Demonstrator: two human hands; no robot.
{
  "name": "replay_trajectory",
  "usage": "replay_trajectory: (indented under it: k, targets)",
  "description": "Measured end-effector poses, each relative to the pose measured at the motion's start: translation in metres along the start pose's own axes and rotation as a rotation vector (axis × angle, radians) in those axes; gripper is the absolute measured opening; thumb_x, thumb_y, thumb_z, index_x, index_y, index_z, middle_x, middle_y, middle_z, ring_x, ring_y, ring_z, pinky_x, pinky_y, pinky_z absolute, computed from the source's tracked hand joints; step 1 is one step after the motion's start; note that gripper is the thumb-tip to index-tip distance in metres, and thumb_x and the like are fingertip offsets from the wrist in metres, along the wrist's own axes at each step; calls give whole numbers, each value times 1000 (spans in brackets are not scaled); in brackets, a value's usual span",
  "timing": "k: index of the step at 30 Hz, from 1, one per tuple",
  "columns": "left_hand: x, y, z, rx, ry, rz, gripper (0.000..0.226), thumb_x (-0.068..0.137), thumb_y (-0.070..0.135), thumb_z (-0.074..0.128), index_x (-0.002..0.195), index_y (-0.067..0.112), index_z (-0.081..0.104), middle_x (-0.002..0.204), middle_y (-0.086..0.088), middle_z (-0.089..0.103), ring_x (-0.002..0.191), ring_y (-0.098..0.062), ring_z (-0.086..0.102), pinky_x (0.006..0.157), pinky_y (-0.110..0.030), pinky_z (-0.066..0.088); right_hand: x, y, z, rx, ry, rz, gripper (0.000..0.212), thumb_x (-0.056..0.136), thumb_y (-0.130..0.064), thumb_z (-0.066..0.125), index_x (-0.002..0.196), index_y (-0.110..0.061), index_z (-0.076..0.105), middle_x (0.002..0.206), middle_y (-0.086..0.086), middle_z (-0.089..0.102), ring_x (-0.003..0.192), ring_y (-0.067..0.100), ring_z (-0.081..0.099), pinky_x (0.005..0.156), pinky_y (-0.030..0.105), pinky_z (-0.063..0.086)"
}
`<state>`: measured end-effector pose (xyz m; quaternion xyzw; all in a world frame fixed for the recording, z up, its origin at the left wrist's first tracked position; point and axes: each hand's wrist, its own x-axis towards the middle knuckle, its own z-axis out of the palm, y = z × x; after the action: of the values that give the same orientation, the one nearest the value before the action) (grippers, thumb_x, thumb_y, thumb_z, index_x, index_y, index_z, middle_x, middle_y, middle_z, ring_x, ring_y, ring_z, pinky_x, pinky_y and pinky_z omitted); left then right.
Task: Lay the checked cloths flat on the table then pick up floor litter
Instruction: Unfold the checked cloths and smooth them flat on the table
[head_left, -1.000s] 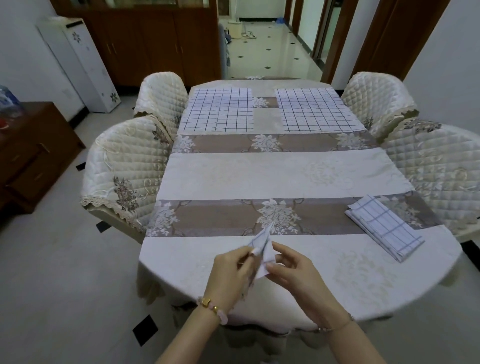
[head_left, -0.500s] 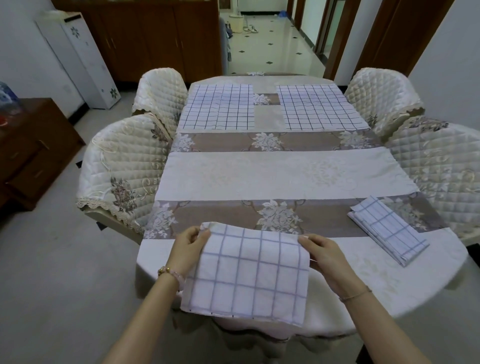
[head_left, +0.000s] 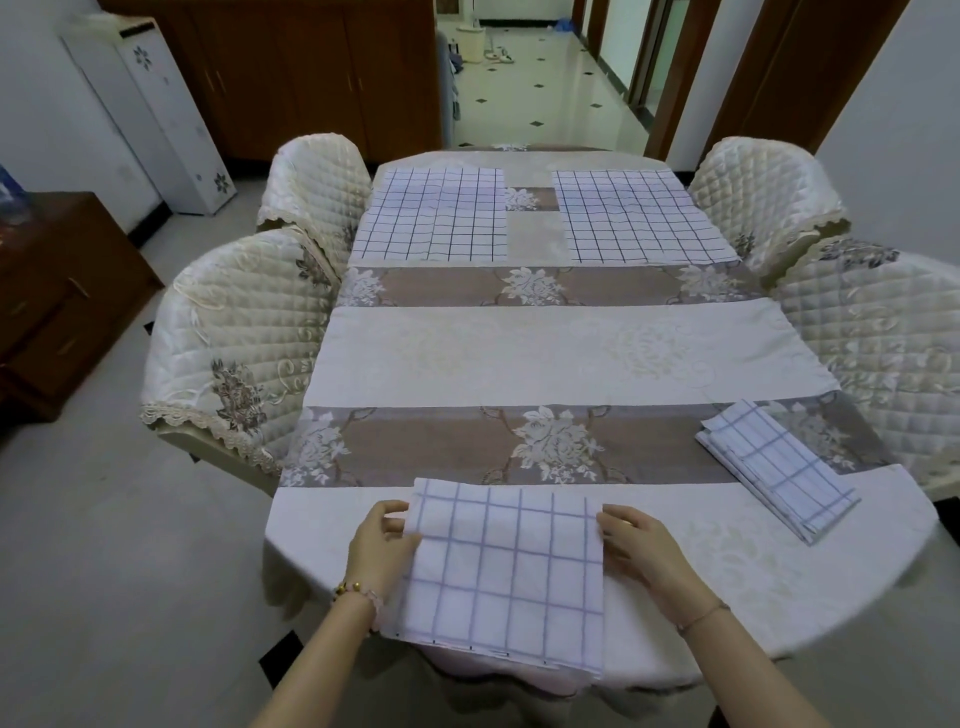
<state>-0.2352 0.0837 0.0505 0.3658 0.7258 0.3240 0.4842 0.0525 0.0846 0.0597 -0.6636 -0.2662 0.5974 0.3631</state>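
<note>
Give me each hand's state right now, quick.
Left hand: pinches the cloth at its left edge.
Right hand: pinches its right edge.

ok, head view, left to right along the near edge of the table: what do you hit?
left hand → held cloth → right hand → folded cloth, lying untouched and slightly farther back.

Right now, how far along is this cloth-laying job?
Done: the far left cloth and far right cloth lie flat. In hand: the left hand and right hand pinch the third cloth at the near edge. Left: the folded cloth on the right, then floor litter.
</note>
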Motion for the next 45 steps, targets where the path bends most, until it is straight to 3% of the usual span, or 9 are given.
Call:
replay_trajectory:
  k: [4,11,15,19,22,27,33,39,45]
  targets:
    - [3,-1,4,-17,71,13,26,82,1,62,102,15,56,88,-9,60,85,-30,59,79,-38,50,-19,16,-6,10,-83,57,18,91,-8,56,106,-1,65,100,21,72,81,25,68,64,26,58]
    - [1,-5,6,27,115,100,25,86,3,58,107,16,54,106,-10,61,96,-28,57,81,-33,46,-34,43,-10,-124,-159,127,13,83,-1,62,93,5,69,72,11,68,60,13,62,60,25,53]
    - [-3,-10,10,481,217,424,36,83,4,59,118,12,57,122,-9,55,110,-27,50,97,-37,41,-35,44,-7,-26,-104,78,7,83,1,63,85,3,69,73,11,69,63,16,64,61,25,54]
    - [-42,-13,30,586,-106,768,33,79,34,52,109,22,58,111,-3,64,104,-9,47,93,-20,36,-36,41,-2,97,-72,63,10,84,2,61,90,4,69,82,14,73,71,19,68,61,24,55]
    - [-78,-22,53,732,-383,919,55,74,53,57,123,29,49,129,7,53,119,-3,42,102,-16,33,-42,38,4,163,-98,83,12,86,3,58,92,4,68,90,18,74,80,25,69,64,27,58]
    - [-107,-26,74,705,-402,757,71,71,60,53,132,24,40,138,12,36,125,-6,38,101,-19,31,-48,40,13,210,-121,90,15,86,-1,60,97,6,66,99,23,68,92,31,63,84,37,58]
    - [-107,-26,72,353,-244,573,6,83,28,53,82,24,58,85,11,59,80,-2,55,69,-22,47,-65,32,24,232,-153,31,17,89,-7,58,102,-1,67,95,12,74,87,23,69,76,28,59]
    - [-101,-2,59,-115,-205,180,26,83,3,65,58,11,60,49,7,58,50,0,50,51,-12,40,-81,31,34,116,-193,-50,23,88,-12,62,111,-11,64,109,12,70,102,24,67,78,27,57]
    - [-104,15,51,-340,-276,39,19,80,7,68,62,9,62,62,-4,63,69,-17,62,64,-33,53,-98,23,46,1,-218,-178,27,85,-16,67,112,-20,64,109,-3,70,105,11,65,84,30,57]
